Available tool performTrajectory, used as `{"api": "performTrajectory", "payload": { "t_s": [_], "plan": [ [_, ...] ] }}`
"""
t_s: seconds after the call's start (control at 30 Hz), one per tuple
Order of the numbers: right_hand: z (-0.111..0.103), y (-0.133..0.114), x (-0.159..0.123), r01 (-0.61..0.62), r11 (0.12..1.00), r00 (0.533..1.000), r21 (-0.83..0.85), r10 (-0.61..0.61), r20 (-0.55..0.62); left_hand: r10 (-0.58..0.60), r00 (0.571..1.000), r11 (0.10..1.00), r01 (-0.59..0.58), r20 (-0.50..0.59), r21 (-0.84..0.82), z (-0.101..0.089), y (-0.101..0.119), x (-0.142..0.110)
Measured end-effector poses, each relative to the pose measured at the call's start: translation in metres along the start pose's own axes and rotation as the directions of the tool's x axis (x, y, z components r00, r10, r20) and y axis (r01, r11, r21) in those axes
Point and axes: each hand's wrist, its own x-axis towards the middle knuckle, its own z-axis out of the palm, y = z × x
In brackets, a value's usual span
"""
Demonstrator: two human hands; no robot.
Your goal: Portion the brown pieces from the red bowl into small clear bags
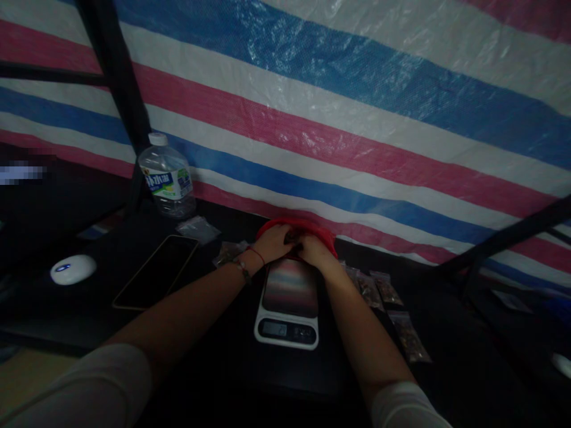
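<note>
Both my hands meet at a red container (pixel 298 226) at the back of the dark table, just beyond a white kitchen scale (pixel 289 307) with a shiny plate. My left hand (pixel 273 242) rests on the container's left side with its fingers curled. My right hand (pixel 313 248) is at its right side, fingers closed on something small and dark that I cannot make out. A red string and a bead bracelet sit on my left wrist. The scale plate is bare.
Several small clear bags with brown contents (pixel 387 290) lie right of the scale; others (pixel 228 252) lie to its left. A phone (pixel 156 272), a white mouse (pixel 72 268) and a water bottle (pixel 166 178) are at the left. A striped tarp (pixel 357 119) hangs behind.
</note>
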Motion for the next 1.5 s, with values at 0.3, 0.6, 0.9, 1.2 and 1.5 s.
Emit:
{"api": "performTrajectory", "payload": {
  "t_s": [0.3,0.6,0.9,1.2,1.5],
  "plan": [
    [-0.012,0.004,-0.001,-0.102,0.987,0.973,0.128,0.126,-0.194,-0.005,0.997,1.0,0.005,0.075,0.001,-0.002,-0.001,0.0],
    [-0.005,-0.008,0.002,0.149,0.925,0.914,0.351,0.007,-0.406,-0.004,0.998,0.995,0.01,0.061,-0.101,-0.002,0.004,0.0],
    [-0.01,-0.006,0.001,0.203,0.922,0.901,0.33,-0.044,-0.432,-0.02,0.995,0.989,0.034,0.094,-0.144,-0.004,0.007,0.001],
    [-0.013,-0.009,-0.003,0.246,0.931,0.862,0.27,-0.082,-0.501,-0.095,0.994,0.989,0.1,0.054,-0.109,0.0,0.005,0.001],
    [-0.022,-0.003,-0.006,0.095,0.976,0.919,0.197,-0.01,-0.394,-0.089,0.996,0.99,0.092,0.03,-0.108,-0.002,0.005,0.002]
  ]
}}
